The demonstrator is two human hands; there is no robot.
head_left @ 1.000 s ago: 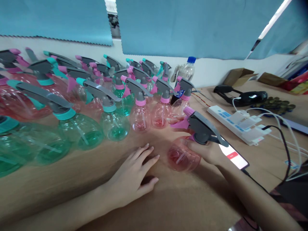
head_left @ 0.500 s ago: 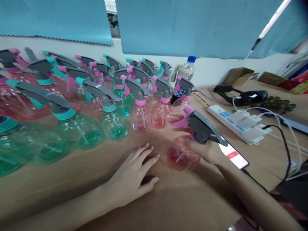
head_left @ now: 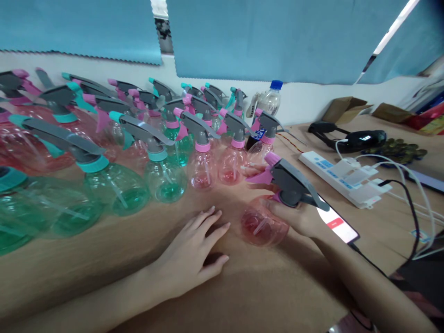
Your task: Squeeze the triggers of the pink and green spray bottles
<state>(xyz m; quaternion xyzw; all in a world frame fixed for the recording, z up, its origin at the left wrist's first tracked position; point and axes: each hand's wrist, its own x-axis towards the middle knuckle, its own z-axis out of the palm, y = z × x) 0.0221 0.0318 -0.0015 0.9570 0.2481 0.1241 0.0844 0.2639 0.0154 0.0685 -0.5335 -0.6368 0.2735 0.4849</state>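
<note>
Right hand (head_left: 298, 217) has its grip clamped round the neck of a pink spray bottle (head_left: 265, 226), the thumb across the collar and the fingers wrapped behind, with one fingertip out near the pink trigger under the grey spray head (head_left: 291, 185) — a hold that seems to steady the bottle where it stands tilted on the tabletop (head_left: 263, 286). Left hand (head_left: 192, 256) lies palm down just beside the bottle, fingers spread and flat, gripping nothing; it looks like a brace more than a grasp. Behind them the finished-looking bottles stand in rows, pink ones (head_left: 203, 169) nearer, green ones (head_left: 116, 182) to the left, all nozzles turned the same way.

A phone (head_left: 338, 225) lies partly under the right wrist, only its lit corner showing. How much liquid the held bottle carries is hard to judge through the tinted plastic, and the palm's contact with it is hidden. A power strip (head_left: 342, 180) with its cables runs off to the right — where the leads end is cut off by the frame edge.
</note>
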